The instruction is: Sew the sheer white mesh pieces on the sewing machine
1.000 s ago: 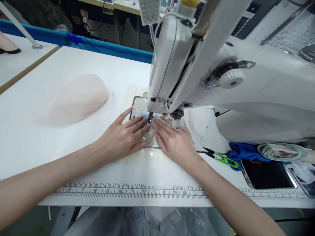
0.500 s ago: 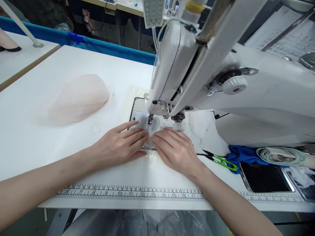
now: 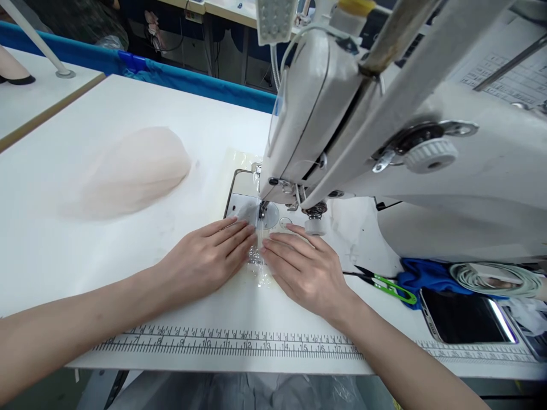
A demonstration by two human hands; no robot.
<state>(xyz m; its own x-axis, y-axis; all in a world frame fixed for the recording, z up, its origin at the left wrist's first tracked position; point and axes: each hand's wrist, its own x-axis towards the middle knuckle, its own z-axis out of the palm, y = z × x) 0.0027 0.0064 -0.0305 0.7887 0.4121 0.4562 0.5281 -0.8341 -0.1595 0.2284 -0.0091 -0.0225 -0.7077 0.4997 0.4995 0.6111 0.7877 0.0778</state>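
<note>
My left hand (image 3: 213, 253) lies palm down just left of the presser foot (image 3: 263, 210), fingers stretched out flat over the metal plate (image 3: 244, 202). Opposite it, my right hand (image 3: 305, 265) also rests flat, its fingers slightly spread and pointing toward the foot. A narrow, see-through strip (image 3: 259, 242) runs between the two sets of fingertips; what exactly it is, I cannot tell. Above stands the white sewing machine (image 3: 305, 114). A piece of sheer beige fabric (image 3: 141, 171) lies on the table to the left, apart from both hands.
Green thread snips (image 3: 391, 287) lie right of my right hand, beside a blue cloth (image 3: 421, 279), a phone (image 3: 468, 316) and a coil of pale cord (image 3: 493, 278). A printed ruler (image 3: 226, 344) follows the front edge. Blue fabric (image 3: 205, 91) borders the table's back.
My left index finger has come down closer to the other fingers, and the left thumb has gone out of sight under the hand. The right fingers have spread a little. The view has shifted slightly.
</note>
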